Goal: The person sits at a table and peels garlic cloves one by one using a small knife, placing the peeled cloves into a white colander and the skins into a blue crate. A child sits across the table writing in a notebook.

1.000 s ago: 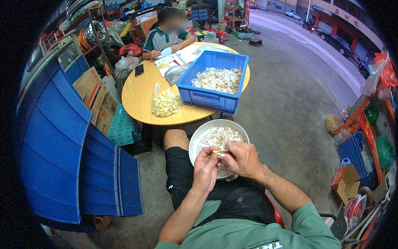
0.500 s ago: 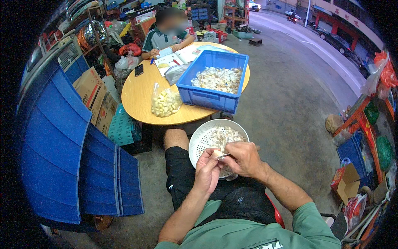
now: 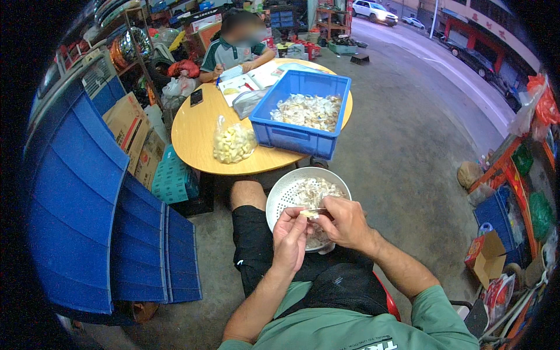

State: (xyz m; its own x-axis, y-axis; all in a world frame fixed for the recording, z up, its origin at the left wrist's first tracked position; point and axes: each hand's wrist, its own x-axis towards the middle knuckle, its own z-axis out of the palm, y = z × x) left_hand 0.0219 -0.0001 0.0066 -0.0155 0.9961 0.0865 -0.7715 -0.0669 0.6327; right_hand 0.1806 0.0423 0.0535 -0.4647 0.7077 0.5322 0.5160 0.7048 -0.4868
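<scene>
Over a white perforated colander (image 3: 280, 195) in my lap, both my hands meet. My left hand (image 3: 290, 238) pinches a pale garlic clove (image 3: 308, 214) between thumb and fingertips. Closed around a small knife (image 3: 316, 210), my right hand (image 3: 347, 223) has the thin blade against the clove. The handle is hidden in my fist. Unpeeled cloves and papery skins (image 3: 315, 189) lie in the colander. On the round wooden table (image 3: 192, 140) ahead sit a clear bag of peeled garlic cloves (image 3: 233, 144) and a blue crate (image 3: 294, 139) heaped with garlic skins (image 3: 306, 112).
Across the table a person (image 3: 236, 55) holds a pen over an open book (image 3: 239, 87). A phone (image 3: 196, 97) lies at the table's left. Blue panels (image 3: 81, 204) stand to my left; an open carton (image 3: 489, 256) and a rack are at right.
My right hand has turned slightly and the knife lies flatter across the clove. Across the table, the person's writing hand has shifted. A white car has come into view on the road.
</scene>
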